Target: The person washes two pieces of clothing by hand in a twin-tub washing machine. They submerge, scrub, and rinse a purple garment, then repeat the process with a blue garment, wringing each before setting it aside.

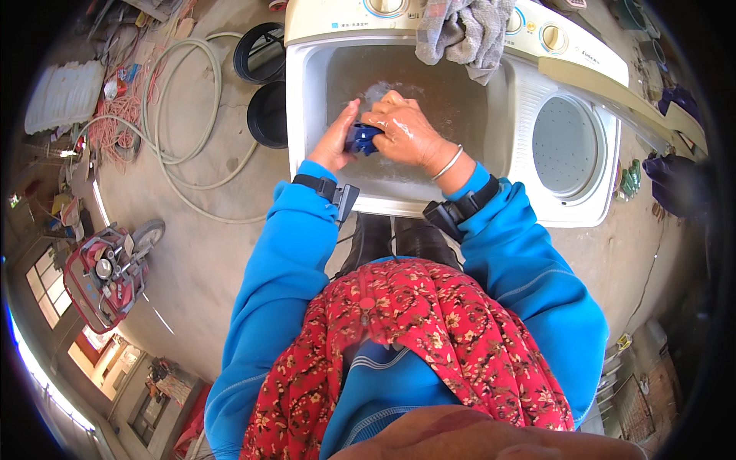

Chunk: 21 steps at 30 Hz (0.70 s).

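Both my hands are over the wash tub (491, 153) of a white twin-tub washing machine, which holds murky, brownish water. A small bunched dark blue cloth (363, 139), apparently wet, is between them. My left hand (335, 139) grips its left side, with the thumb and fingers pointing up. Closed in a fist, my right hand (406, 132) has the cloth's right side and wears a bracelet at the wrist. Some suds (379, 90) float just beyond the hands. A grey towel (466, 34) hangs over the control panel into the tub's far edge.
To the right is the round spin tub (566, 149), its lid (613, 92) raised. Two black buckets (267, 115) stand left of the machine, near a coiled pale hose (180, 157). A red motor vehicle (107, 272) is farther left. Dark cloth (675, 184) lies at the far right.
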Tool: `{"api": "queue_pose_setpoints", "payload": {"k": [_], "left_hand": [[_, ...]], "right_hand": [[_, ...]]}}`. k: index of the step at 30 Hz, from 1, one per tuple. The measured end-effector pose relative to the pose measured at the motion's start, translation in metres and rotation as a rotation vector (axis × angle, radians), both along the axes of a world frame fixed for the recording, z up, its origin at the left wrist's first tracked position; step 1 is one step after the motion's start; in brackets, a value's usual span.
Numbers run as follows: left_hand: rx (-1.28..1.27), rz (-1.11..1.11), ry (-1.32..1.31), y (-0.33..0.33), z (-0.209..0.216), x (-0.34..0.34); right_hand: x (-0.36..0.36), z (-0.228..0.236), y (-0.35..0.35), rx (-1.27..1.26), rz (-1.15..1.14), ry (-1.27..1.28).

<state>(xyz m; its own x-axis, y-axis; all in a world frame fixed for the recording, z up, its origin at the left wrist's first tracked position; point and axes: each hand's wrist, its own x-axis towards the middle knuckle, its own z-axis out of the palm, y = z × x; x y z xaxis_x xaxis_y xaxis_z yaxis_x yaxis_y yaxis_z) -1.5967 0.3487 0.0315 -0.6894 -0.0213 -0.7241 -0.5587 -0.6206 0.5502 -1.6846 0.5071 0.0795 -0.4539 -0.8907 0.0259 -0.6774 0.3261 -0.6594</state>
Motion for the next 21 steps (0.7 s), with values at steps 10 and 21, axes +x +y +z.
{"api": "queue_pose_setpoints", "payload": {"k": [10,21], "left_hand": [[0.419,0.312,0.274,0.021,-0.001,-0.001],[-0.344,-0.036,-0.295,0.038,-0.027,0.0]], "right_hand": [[0.042,-0.007,-0.038,-0.467,-0.441,-0.013],[-0.005,-0.074,-0.044,-0.214,-0.487,-0.54]]}}
